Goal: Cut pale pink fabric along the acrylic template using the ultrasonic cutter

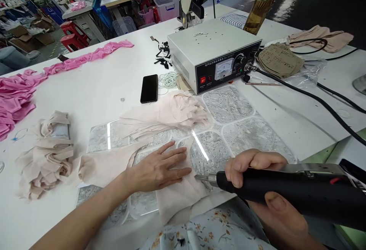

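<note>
My left hand (161,168) lies flat with its fingers spread on a pale pink piece of fabric (177,200), on top of a patterned, clear-coated mat (246,137). Wrapped around a black handheld ultrasonic welder (286,185) is my right hand (265,177). The welder's metal tip points left and lies at the fabric's right edge, close to my left fingertips; whether it touches the cloth I cannot tell. A fanned stack of the same pale fabric (168,114) lies beyond my left hand. More pale cloth (105,164) stretches left from under my forearm.
A grey control box (214,52) stands at the back, its black cable (311,97) running along the right. A phone (149,88), bunched pale fabric (45,162), pink fabric (17,93), a green-lidded bottle (261,8) and brown round templates (280,60) lie or stand around the table.
</note>
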`<state>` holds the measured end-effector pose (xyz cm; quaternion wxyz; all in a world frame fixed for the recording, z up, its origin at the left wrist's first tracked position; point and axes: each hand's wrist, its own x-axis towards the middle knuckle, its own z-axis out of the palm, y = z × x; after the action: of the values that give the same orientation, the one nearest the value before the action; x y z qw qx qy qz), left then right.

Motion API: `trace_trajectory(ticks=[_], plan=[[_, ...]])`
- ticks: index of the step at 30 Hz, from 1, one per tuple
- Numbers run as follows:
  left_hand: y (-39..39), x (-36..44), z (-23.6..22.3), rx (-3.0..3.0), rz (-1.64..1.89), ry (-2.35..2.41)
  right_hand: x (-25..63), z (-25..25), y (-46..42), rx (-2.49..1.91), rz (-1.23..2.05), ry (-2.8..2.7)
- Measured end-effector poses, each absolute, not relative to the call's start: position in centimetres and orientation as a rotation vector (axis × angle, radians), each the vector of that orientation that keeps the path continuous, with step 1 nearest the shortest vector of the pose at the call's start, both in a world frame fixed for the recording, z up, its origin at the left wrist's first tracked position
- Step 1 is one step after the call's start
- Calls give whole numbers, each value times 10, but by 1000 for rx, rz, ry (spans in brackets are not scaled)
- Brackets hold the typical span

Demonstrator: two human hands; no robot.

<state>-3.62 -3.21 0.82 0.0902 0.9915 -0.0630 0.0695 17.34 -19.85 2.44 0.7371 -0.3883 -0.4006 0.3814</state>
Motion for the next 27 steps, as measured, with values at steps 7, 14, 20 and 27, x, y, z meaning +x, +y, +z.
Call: trace_trajectory(ticks=[7, 14, 20, 27], plan=[[-31, -31, 11, 2931, 211, -266, 172, 29, -198, -864, 824, -850], [-28, -29, 11, 2909, 161, -270, 173, 25, -201, -878, 830, -867], [-27, -29, 11, 2922, 119, -263, 174, 23, -201, -859, 837, -927], [-32, -26, 8, 2847, 259, -182, 172, 26, -203, -884, 819, -888]])
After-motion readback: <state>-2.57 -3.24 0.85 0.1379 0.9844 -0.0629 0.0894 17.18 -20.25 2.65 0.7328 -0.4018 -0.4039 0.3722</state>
